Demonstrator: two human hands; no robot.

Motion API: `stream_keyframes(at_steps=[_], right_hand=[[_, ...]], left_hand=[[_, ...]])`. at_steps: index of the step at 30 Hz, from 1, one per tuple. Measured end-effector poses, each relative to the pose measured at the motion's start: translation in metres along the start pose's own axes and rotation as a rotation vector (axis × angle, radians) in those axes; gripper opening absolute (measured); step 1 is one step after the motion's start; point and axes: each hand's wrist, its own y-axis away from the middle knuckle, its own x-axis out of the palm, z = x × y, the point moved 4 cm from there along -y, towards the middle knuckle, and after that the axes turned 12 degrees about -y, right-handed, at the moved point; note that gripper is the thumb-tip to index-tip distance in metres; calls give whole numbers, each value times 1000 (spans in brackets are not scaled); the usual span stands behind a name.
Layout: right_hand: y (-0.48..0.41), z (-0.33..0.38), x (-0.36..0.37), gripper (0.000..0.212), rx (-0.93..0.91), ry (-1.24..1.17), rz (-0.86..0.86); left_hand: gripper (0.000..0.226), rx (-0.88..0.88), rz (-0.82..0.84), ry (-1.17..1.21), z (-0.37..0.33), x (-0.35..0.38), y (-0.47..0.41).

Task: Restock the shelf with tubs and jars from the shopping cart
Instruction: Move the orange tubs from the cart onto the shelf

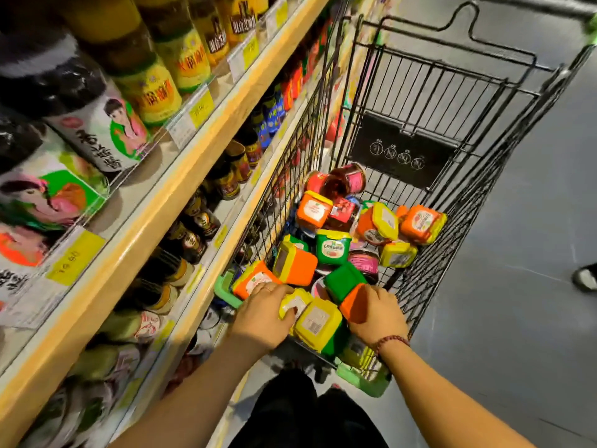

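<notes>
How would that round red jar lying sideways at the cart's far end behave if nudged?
Likely to roll: the red jar is round and lies sideways on the tubs. It looks glassy, so probably heavy for its size and breakable.

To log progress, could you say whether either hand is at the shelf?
No, the left hand grips a yellow-lidded tub and the right hand an orange tub, both inside the cart.

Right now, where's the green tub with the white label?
Head view: the green tub sits central in the shopping cart, orange tub to its left, pink jar to its right.
</notes>
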Motion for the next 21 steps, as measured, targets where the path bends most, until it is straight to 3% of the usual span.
stream_keyframes(at_steps=[7,12,17,21], right_hand=[[-21,10,8,104,79,226,109],[-31,15,3,102,75,282,175],[-29,16,-29,104,196,-60,116],[-22,20,-60,79,193,-585,-68]], left_hand=[[41,10,78,25,13,8,-23],[47,1,102,78,18,7,-34],[33,-15,155,172,17,6,-46],[31,-33,171,273,12,1,-59]])
